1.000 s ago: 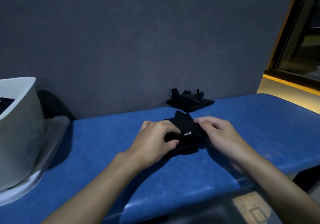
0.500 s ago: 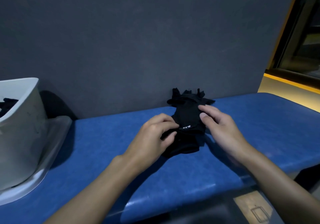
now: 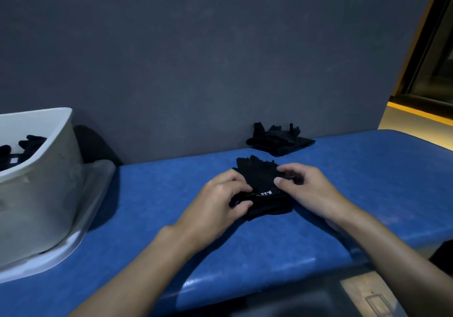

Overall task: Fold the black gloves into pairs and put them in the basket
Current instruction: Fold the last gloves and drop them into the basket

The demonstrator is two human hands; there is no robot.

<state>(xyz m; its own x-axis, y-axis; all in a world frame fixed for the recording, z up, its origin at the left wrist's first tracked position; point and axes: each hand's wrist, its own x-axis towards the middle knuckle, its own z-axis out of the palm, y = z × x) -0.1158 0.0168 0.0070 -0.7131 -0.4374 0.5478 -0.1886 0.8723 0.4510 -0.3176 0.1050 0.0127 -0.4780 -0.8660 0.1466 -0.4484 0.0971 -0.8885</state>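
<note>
One bundle (image 3: 263, 194) of black gloves, white lettering on the cuff, lies mid-counter (image 3: 159, 218) between both hands. Left hand (image 3: 220, 201): fingers curled over the bundle's left edge, gripping it. Right hand (image 3: 308, 189): thumb and forefinger pinch the bundle's right side. Heap (image 3: 279, 140): more loose black gloves farther back, against the grey wall (image 3: 220, 59), apart from the bundle. Basket (image 3: 49, 182): pale plastic, far left on the blue counter, well apart from the hands, standing on a pale tray (image 3: 98, 189). Stored gloves (image 3: 29, 142): dark, inside the basket, number unclear.
</note>
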